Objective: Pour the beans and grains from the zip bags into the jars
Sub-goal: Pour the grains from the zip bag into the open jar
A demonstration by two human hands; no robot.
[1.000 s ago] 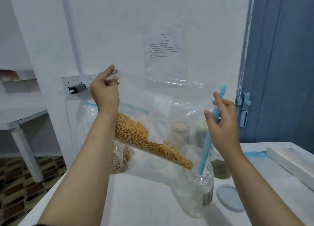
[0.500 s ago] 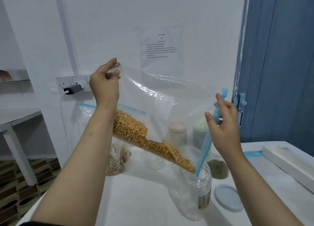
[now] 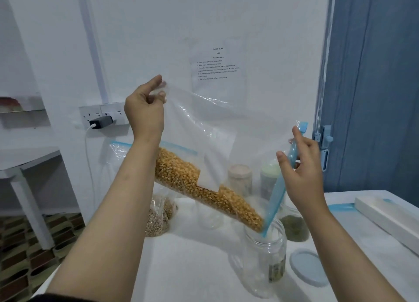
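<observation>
A large clear zip bag (image 3: 226, 129) hangs tilted above the white table (image 3: 192, 263). My left hand (image 3: 145, 111) pinches its raised bottom corner. My right hand (image 3: 301, 165) pinches the blue zip strip (image 3: 281, 183) at the bag's mouth. Yellow corn kernels (image 3: 199, 188) lie along the bag's lower edge and reach down to the low corner. That corner sits at the mouth of an open clear jar (image 3: 265, 258), which looks empty.
A pale blue lid (image 3: 308, 267) lies right of the jar. Behind stand a jar of green grains (image 3: 294, 227), two lidded jars (image 3: 240, 179) and small bags of beans (image 3: 156, 217). A white box (image 3: 390, 217) lies at the right. A wall socket with charger (image 3: 99, 120) is at the left.
My left hand has lifted the bag's bottom corner higher, tilting the bag more steeply. The corn has slid down toward the jar's mouth.
</observation>
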